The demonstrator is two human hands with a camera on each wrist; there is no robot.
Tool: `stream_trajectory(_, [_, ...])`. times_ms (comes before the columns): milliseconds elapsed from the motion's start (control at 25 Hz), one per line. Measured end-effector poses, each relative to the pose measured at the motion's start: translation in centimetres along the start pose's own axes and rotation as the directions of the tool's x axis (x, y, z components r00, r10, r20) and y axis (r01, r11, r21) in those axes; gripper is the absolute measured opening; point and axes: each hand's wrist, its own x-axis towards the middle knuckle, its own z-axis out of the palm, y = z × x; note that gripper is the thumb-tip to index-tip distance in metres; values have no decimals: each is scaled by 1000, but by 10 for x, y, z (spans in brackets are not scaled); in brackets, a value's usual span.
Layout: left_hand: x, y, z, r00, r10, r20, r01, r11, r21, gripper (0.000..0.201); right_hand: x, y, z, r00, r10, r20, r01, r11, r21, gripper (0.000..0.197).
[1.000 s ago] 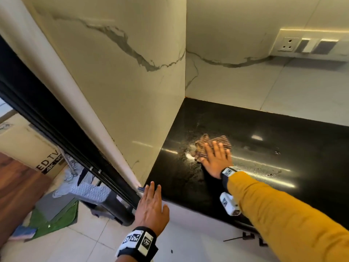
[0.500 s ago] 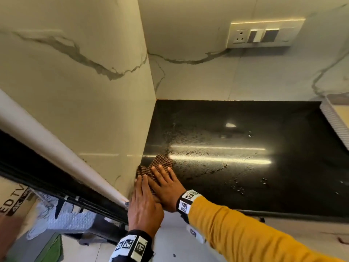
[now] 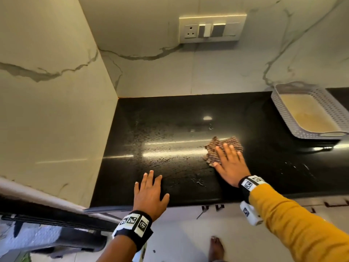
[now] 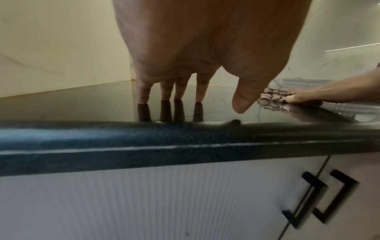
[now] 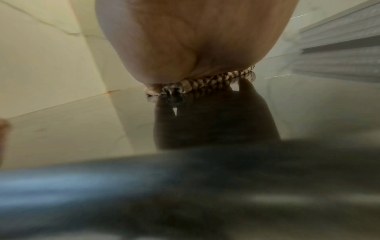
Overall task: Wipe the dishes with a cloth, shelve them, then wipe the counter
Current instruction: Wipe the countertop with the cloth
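Leftmost stands one marble-veined side wall (image 3: 47,91), meeting the back wall at the corner. Next, one black counter (image 3: 170,129) runs rightward, wet and streaked. One left hand (image 3: 150,193) lies flat near its front edge, four fingers (image 4: 144,91) straight with their tips on the surface, the thumb free, holding nothing. Two black wristbands carry square coded tags whose marks cannot be read. Above, one switch plate (image 3: 212,29) holds one socket and two switches. Further right, one checked cloth (image 3: 224,148) lies on the counter under the right hand (image 3: 231,165), fingers spread and pressing it flat. One grey perforated basket (image 3: 328,104) sits at the far right. Two black cabinet handles (image 4: 320,199) show below.
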Motion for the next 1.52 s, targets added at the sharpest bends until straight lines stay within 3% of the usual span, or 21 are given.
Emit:
stream_trajectory(80, [6,10,0,999,-35,19,35,999,30,79,-9,34,1,993,115,10,-115,993,10,82])
stream_trajectory(200, [9,13,-2,998,-50,33,49,998,48,80,-15,18,9,990,142,-24,-141,989,38,73])
stream_trajectory(320, [8,10,-1,998,-48,31,47,998,32,74,-31,-42,17,997,-68,-42,70,997,42,73])
stream_trajectory(440, [7,9,0,998,-60,-2,60,998,-24,66,-56,-102,42,936,-350,-25,350,937,5,74])
stream_trajectory(520, [7,12,-2,996,-85,-23,84,995,-48,66,-68,-121,52,902,-430,-42,430,903,-5,73])
stream_trajectory(640, [7,19,-4,997,-66,-35,66,998,-21,64,-77,-103,50,889,-450,-82,450,893,-22,71])
stream_trajectory(760, [10,27,-3,1000,-16,4,16,1000,-3,61,-89,-50,47,924,-365,-115,368,930,4,71])
stream_trajectory(880, [12,25,-1,1000,-3,-19,2,1000,-4,53,-91,26,43,983,-118,-141,122,992,19,73])
stream_trajectory(960, [12,15,-1,999,30,-27,-30,1000,1,53,-89,69,38,988,43,-146,-37,998,49,76])
stream_trajectory(1040, [12,5,-2,998,60,-26,-60,998,-8,55,-85,82,37,983,124,-138,-118,992,55,78])
stream_trajectory(1160, [11,6,1,997,64,-37,-65,998,-20,53,-75,51,39,965,208,-161,-192,975,107,78])
stream_trajectory(1240, [9,10,7,998,49,-47,-49,999,-16,52,-72,14,41,978,121,-168,-105,989,104,78])
stream_trajectory(1320, [8,14,8,997,22,-73,-24,999,-27,52,-72,-29,48,987,-82,-135,93,993,75,77])
stream_trajectory(1440, [10,30,0,995,-10,-102,6,999,-44,60,-76,-78,56,939,-324,-118,329,944,24,75])
stream_trajectory(1520, [11,49,0,993,2,-119,-1,1000,9,69,-76,-84,60,914,-384,-129,387,922,2,74])
